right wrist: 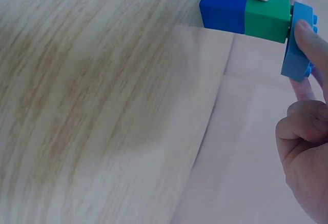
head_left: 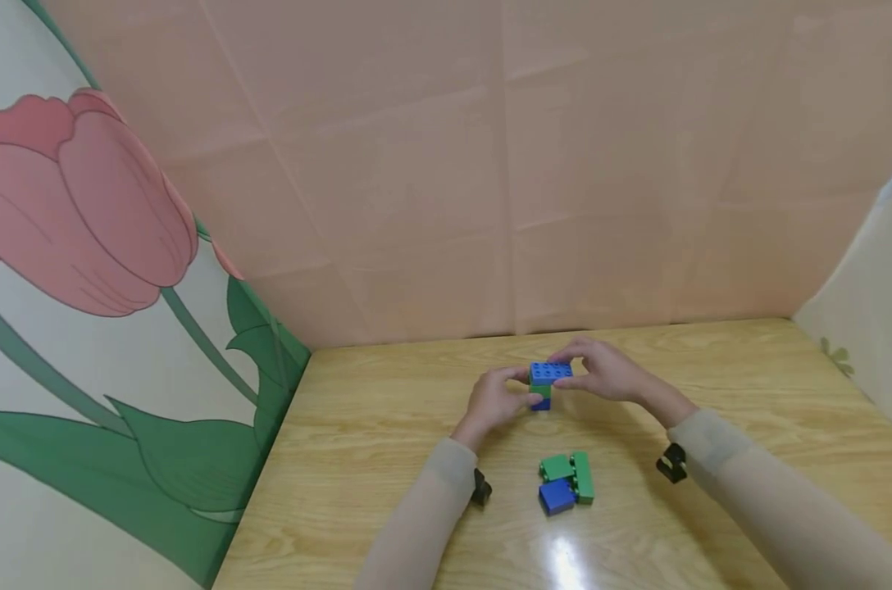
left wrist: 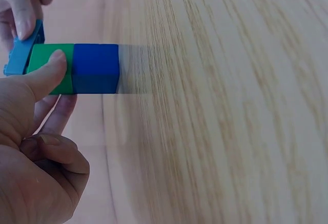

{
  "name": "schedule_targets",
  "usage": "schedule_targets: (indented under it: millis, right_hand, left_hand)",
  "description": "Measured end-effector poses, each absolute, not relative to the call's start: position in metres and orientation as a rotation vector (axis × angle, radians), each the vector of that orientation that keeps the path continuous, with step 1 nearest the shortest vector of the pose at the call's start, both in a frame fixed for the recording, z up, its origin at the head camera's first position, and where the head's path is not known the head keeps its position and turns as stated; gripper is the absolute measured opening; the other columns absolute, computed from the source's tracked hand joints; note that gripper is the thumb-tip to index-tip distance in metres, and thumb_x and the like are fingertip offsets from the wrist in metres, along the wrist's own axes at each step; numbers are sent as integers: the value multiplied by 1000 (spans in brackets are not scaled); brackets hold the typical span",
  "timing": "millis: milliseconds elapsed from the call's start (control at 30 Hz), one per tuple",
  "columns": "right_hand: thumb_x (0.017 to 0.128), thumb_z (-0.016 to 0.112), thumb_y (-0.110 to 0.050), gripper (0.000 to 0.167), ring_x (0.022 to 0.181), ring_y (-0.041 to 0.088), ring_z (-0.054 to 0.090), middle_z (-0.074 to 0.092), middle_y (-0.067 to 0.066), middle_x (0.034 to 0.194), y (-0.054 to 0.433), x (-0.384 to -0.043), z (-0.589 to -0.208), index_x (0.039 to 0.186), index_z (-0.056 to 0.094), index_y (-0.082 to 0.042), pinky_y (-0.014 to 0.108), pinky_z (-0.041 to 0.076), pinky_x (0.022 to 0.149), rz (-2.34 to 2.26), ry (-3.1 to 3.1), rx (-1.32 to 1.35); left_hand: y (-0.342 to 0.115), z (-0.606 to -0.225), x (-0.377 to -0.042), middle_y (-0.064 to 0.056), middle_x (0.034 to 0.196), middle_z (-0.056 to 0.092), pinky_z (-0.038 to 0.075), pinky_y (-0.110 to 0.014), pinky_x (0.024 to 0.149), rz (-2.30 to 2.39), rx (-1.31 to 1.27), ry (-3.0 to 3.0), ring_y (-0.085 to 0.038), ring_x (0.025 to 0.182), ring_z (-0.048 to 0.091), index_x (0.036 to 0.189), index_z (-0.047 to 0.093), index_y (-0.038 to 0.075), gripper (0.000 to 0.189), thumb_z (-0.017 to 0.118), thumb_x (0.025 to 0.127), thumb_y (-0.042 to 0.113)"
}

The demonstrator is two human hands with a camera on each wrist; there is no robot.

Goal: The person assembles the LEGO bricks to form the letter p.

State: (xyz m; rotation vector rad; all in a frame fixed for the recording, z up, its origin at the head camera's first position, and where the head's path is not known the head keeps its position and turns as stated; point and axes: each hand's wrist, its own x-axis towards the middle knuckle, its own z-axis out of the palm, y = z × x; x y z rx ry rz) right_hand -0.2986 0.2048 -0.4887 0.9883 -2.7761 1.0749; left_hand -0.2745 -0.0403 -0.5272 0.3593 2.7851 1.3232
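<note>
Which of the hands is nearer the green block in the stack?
Left. The left hand pinches the green block; the right hand is above and right, holding the long blue brick at its top.

I work in a screened-off corner, in what kind of building I cannot tell: a creased pinkish sheet [head_left: 416, 164] rises behind my wood-grain surface [head_left: 380, 410], a large tulip picture [head_left: 121, 201] left of it, a pale wall [head_left: 877, 319] right.
</note>
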Motion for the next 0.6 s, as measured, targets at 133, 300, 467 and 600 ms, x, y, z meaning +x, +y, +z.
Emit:
schedule_targets:
  millis: [133, 300, 467, 600]
  right_hand:
    - [90, 84, -34, 33, 93, 18, 57, 65, -3, 110, 204, -299, -486, 119, 78, -18, 37, 46, 75, 1040, -2765, 1026]
    - [90, 84, -33, 33, 92, 18, 58, 66, -3, 109, 202, -300, -486, 118, 78, -17, 36, 46, 75, 998, -2760, 1047]
    - [91, 83, -32, 34, 93, 18, 60, 66, -2, 110, 200, -300, -483, 120, 77, -16, 37, 48, 76, 938, -2755, 1077]
    - [91, 84, -30, 34, 96, 21, 63, 67, -2, 109, 197, -299, -477, 120, 77, -14, 42, 52, 79, 896, -2728, 1122]
  left_hand:
    - [-41, -528, -275, 21, 112, 69, 44, -47, 109, 1329, 364, 2782, -19, 124, 61, 120, 77, 28, 35, 85, 88, 40]
    - [-42, -529, -275, 22, 112, 69, 44, -47, 109, 1328, 363, 2782, -18, 125, 61, 121, 77, 29, 36, 85, 88, 41]
    - [-43, -530, -275, 22, 112, 69, 44, -47, 108, 1333, 369, 2781, -19, 125, 61, 120, 77, 29, 34, 85, 88, 41]
    - [-44, -530, -274, 21, 111, 69, 45, -47, 108, 1338, 369, 2785, -17, 124, 61, 118, 77, 29, 33, 85, 88, 41]
